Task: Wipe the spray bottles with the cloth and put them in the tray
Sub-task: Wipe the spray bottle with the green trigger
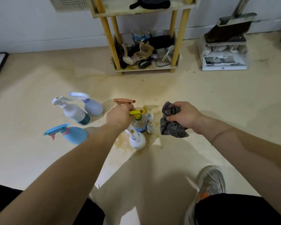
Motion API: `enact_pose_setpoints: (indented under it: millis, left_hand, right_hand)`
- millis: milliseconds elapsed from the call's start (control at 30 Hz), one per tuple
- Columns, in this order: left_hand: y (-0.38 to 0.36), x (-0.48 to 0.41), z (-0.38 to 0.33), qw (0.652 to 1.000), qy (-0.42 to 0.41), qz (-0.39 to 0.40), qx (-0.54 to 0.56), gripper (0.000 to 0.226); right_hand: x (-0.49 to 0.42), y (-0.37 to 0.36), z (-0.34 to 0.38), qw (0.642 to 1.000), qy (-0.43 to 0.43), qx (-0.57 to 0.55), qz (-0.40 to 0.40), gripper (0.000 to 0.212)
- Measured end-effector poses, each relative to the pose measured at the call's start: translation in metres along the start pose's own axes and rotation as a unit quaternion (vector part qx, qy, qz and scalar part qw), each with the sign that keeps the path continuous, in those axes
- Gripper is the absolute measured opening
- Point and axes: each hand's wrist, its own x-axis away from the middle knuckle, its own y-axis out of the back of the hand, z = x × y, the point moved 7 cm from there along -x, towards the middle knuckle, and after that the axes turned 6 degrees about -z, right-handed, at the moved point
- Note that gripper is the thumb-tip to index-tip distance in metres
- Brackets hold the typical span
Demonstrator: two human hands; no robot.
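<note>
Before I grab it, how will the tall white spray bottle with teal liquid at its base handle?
The tall white spray bottle probably lifts light: teal liquid fills only its bottom. Tall and narrow under a bulky trigger head, it may tip if pushed high. Its smooth plastic could be slippery.

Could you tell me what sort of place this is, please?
Probably a utility or storage corner of a home: a cluttered shelf rack against the wall, a dustpan and brush beside it, and spray bottles standing on a stained floor.
</note>
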Motion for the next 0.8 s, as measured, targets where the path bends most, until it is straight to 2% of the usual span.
enact_pose_setpoints:
  millis: [233, 367, 600, 800]
  left_hand:
    - [0.013, -0.003, -0.001, 1.0, -0.009, -0.018, 0.02, 0.011]
    - [0.032, -0.004, -0.008, 0.999, 0.003, -0.027, 0.039, 0.02]
    - [0.105, 0.009, -0.031, 0.997, -0.03, -0.048, 0.048, 0.002]
    - [0.186, 0.042, -0.055, 0.984, -0.091, -0.077, 0.135, 0.003]
  right_hand:
    - [0.002, 0.012, 0.012, 1.0, 0.009, -0.018, -0.012, 0.024]
    - [0.009, 0.024, 0.025, 0.999, 0.02, -0.023, -0.019, 0.025]
    - [0.043, 0.057, 0.064, 0.995, 0.052, -0.074, -0.038, 0.026]
    - [0.09, 0.096, 0.127, 0.981, 0.139, -0.105, -0.089, 0.049]
